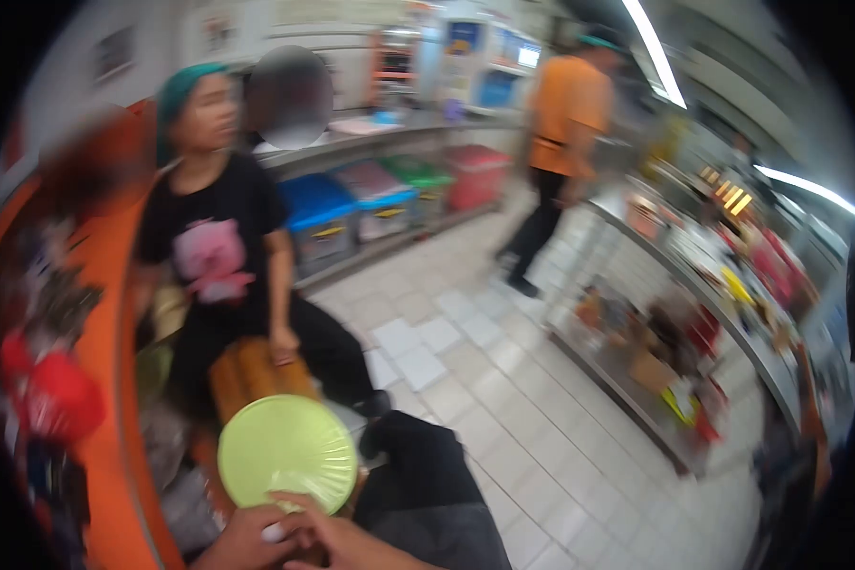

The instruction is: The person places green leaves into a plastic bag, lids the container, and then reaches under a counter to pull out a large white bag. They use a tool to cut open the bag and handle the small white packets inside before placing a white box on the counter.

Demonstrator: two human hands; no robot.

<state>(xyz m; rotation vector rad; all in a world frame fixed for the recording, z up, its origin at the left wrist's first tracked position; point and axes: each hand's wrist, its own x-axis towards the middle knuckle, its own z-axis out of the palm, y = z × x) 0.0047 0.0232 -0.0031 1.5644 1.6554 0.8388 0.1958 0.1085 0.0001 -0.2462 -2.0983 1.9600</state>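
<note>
Four bins [382, 201], seated person [220, 223] nearer, green disc [288, 446] by fingers [304, 514]

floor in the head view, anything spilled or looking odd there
No clear spill shows, though the picture is blurred. One oddity: a patch of tiles beside the seated person looks whiter than the tiles around it.

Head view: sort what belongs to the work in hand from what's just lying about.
Apparently in use:
light-green basin, in front of the hands
small white item, at left hand and right hand; too blurred to name

Apparently just lying about:
red bundle
blue-lidded bin
red bin
</note>
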